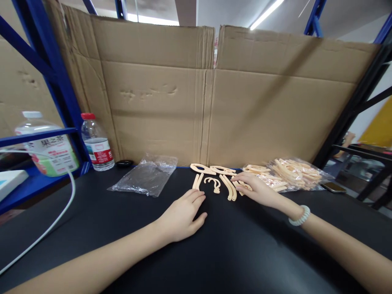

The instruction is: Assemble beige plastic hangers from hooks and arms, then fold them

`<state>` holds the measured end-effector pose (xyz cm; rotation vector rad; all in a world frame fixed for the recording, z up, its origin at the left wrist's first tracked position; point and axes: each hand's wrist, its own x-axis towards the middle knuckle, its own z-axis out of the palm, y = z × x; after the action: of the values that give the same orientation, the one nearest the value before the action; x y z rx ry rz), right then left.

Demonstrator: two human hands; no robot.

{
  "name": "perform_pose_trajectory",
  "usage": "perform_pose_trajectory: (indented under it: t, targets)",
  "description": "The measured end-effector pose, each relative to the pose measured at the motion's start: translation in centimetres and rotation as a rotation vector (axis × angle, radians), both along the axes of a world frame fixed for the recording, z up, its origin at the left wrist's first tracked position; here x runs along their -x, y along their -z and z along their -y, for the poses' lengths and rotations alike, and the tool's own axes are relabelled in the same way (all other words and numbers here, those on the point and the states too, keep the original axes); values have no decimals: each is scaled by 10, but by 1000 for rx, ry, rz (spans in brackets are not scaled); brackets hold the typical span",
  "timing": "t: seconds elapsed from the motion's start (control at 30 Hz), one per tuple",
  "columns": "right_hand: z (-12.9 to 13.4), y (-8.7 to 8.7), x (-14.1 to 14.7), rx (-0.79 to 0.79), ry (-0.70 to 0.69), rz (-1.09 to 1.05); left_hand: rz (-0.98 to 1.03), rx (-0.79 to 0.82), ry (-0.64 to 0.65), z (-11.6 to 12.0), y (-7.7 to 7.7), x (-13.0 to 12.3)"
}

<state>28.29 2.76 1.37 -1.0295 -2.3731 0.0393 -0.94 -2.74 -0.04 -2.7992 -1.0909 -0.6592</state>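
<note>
Beige plastic parts lie on the black table: two looped pieces (202,169) at the back, curved arms (228,187) in pairs, and small hooks (216,184) between the pairs. My left hand (183,214) rests on the table with its fingers apart, holding nothing, just in front of the left pair of arms (197,181). Its fingertips are close to their lower ends. My right hand (255,188) reaches over more beige pieces (243,187) right of the right pair, fingers spread and touching or just above them. It grips nothing that I can make out.
Clear bags of beige parts (297,173) lie at the right, beside a phone (333,187). An empty clear bag (145,175), a black object (124,163), a red-capped bottle (97,145) and a white cable (65,204) are at the left. Cardboard (159,102) stands behind.
</note>
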Motion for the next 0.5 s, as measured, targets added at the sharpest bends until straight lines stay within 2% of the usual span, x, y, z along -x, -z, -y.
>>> perform_pose_trajectory:
  t: [0.2, 0.5]
  targets:
    - [8, 15, -9, -5, 6, 76, -20, 7, -23, 0, 1, 1]
    - [13, 23, -10, 43, 114, 225, -35, -3, -16, -7, 6, 2]
